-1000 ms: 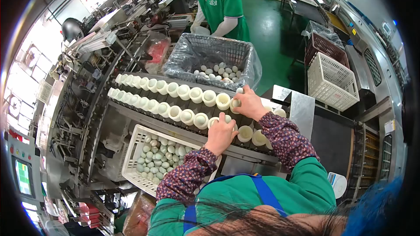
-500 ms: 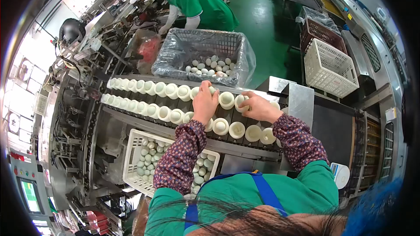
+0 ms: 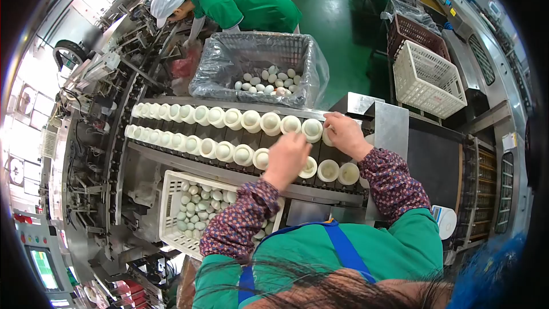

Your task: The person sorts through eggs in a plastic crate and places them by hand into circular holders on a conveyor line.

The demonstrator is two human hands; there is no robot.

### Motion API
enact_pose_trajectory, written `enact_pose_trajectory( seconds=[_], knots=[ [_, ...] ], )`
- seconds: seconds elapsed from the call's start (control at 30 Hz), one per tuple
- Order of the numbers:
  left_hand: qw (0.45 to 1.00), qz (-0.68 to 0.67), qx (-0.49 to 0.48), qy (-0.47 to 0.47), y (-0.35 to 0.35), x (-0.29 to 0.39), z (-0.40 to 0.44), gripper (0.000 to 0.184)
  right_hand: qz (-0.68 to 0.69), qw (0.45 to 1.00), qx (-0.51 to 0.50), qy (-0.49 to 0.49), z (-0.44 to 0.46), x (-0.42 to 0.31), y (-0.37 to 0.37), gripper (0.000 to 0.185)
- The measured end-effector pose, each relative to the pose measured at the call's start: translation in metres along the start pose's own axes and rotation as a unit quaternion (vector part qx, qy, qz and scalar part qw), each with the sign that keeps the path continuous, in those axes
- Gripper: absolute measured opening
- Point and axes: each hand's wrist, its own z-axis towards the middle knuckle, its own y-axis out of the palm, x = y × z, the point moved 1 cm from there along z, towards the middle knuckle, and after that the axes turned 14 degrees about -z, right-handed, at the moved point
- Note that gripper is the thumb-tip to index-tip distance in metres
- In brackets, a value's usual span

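Two rows of round white cups run along the conveyor (image 3: 237, 137), many with a pale egg inside. My left hand (image 3: 289, 159), smeared by motion, is over the near row with its fingers bent toward the far row; whether it holds anything is unclear. At the far row, my right hand (image 3: 347, 136) curls its fingers over a cup (image 3: 328, 137) and hides most of it, so what is in the grip cannot be made out. Just left of that hand sits a cup with an egg (image 3: 311, 130). Cups (image 3: 328, 170) in the near row lie below my right hand.
Beyond the conveyor, a plastic-lined crate (image 3: 200, 80) holds several eggs. A white basket of eggs (image 3: 170, 206) stands on the near side, partly under my left arm. A co-worker in green (image 3: 246, 6) bends over machinery. Metal plates (image 3: 390, 131) rise at the right.
My left hand has moved right and nearer, from the far row to over the near row. My right hand has shifted slightly right and away. The cups have shifted along the conveyor.
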Motion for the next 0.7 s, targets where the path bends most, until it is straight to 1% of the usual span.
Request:
enact_pose_trajectory(
  seconds=[0.03, 0.07, 0.1, 0.17, 0.2, 0.23, 0.3, 0.33, 0.37, 0.4, 0.43, 0.47, 0.5, 0.57, 0.6, 0.63, 0.7],
  knots=[
    [0.999, 0.033, -0.028, 0.007, 0.006, 0.013, -0.006, 0.019, 0.008, 1.000, 0.014, 0.003, 0.001, 0.001, -0.003, 0.010],
    [0.997, 0.055, -0.042, 0.035, 0.015, 0.016, -0.012, 0.018, 0.041, 0.998, 0.040, 0.032, 0.001, 0.006, -0.006, 0.013],
    [0.993, 0.077, -0.055, 0.064, 0.024, 0.015, -0.018, 0.017, 0.040, 0.998, 0.038, 0.031, 0.000, 0.010, -0.008, 0.013],
    [0.993, 0.093, -0.054, 0.057, 0.030, 0.014, -0.023, 0.017, -0.044, 0.993, 0.066, 0.087, 0.000, 0.015, -0.015, 0.014],
    [0.991, 0.111, -0.054, 0.053, 0.032, 0.014, -0.024, 0.018, -0.099, 0.990, 0.083, 0.062, -0.002, 0.016, -0.014, 0.015],
    [0.991, 0.111, -0.054, 0.049, 0.029, 0.017, -0.023, 0.018, -0.097, 0.990, 0.080, 0.059, -0.003, 0.015, -0.016, 0.015],
    [0.996, 0.069, -0.037, 0.049, 0.019, 0.022, -0.025, 0.020, -0.237, 0.970, 0.046, 0.028, 0.000, 0.008, -0.014, 0.014],
    [0.997, 0.062, -0.031, 0.040, 0.019, 0.025, -0.031, 0.022, -0.282, 0.959, 0.018, 0.026, -0.001, 0.008, -0.011, 0.015],
    [0.996, 0.056, 0.009, 0.065, 0.015, 0.027, -0.040, 0.025, -0.317, 0.948, -0.010, 0.021, -0.003, 0.014, -0.001, 0.016],
    [0.994, 0.065, 0.017, 0.085, 0.015, 0.025, -0.054, 0.026, -0.328, 0.944, -0.012, 0.008, -0.006, 0.020, 0.007, 0.017],
    [0.995, 0.015, 0.048, 0.090, 0.013, 0.030, -0.064, 0.024, -0.333, 0.939, -0.075, 0.030, -0.003, 0.021, 0.012, 0.020],
    [0.998, -0.010, 0.000, 0.062, 0.011, 0.032, -0.081, 0.024, -0.346, 0.938, -0.031, -0.004, -0.003, 0.025, 0.019, 0.013],
    [0.997, -0.048, -0.016, 0.064, 0.004, 0.036, -0.093, 0.024, -0.322, 0.946, -0.005, -0.021, 0.001, 0.020, 0.020, 0.011],
    [0.996, -0.059, 0.004, 0.062, -0.012, 0.038, -0.122, 0.024, -0.306, 0.951, 0.003, -0.044, 0.006, 0.014, 0.025, 0.009],
    [0.998, -0.064, 0.011, 0.027, -0.017, 0.036, -0.141, 0.022, -0.295, 0.954, 0.013, -0.044, 0.006, 0.013, 0.027, 0.009],
    [0.998, -0.059, 0.016, 0.021, -0.020, 0.031, -0.162, 0.022, -0.288, 0.956, 0.021, -0.043, 0.006, 0.014, 0.030, 0.011],
    [0.992, -0.037, 0.057, -0.106, -0.032, 0.018, -0.206, 0.019, -0.291, 0.955, 0.012, -0.055, 0.008, 0.011, 0.032, 0.012]
  ],
)
